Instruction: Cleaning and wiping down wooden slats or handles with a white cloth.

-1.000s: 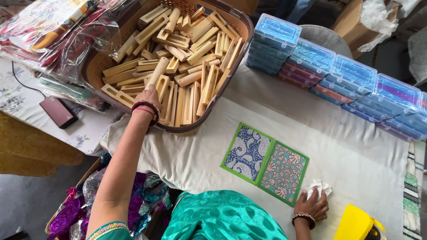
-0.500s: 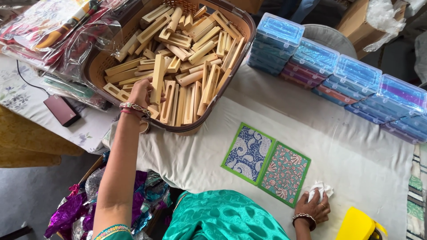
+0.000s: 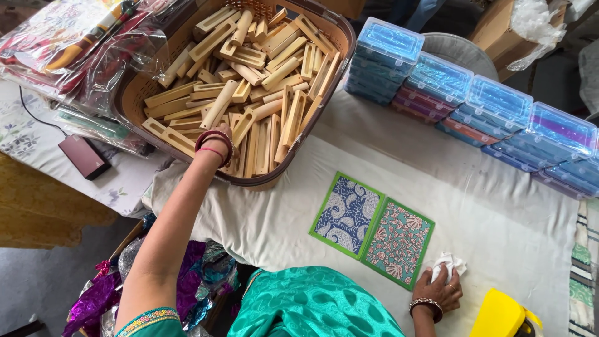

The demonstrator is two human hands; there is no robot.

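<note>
Nearest, right hand (image 3: 438,292) rests on cloth-covered surface (image 3: 499,218), grip closed over crumpled white cloth (image 3: 448,263), pinning it beside two patterned cards (image 3: 372,228) laid flat. Farther, left hand (image 3: 219,138) reaches into brown basket (image 3: 340,75) among wooden pieces (image 3: 262,81); its grip hidden, cannot tell.
</note>
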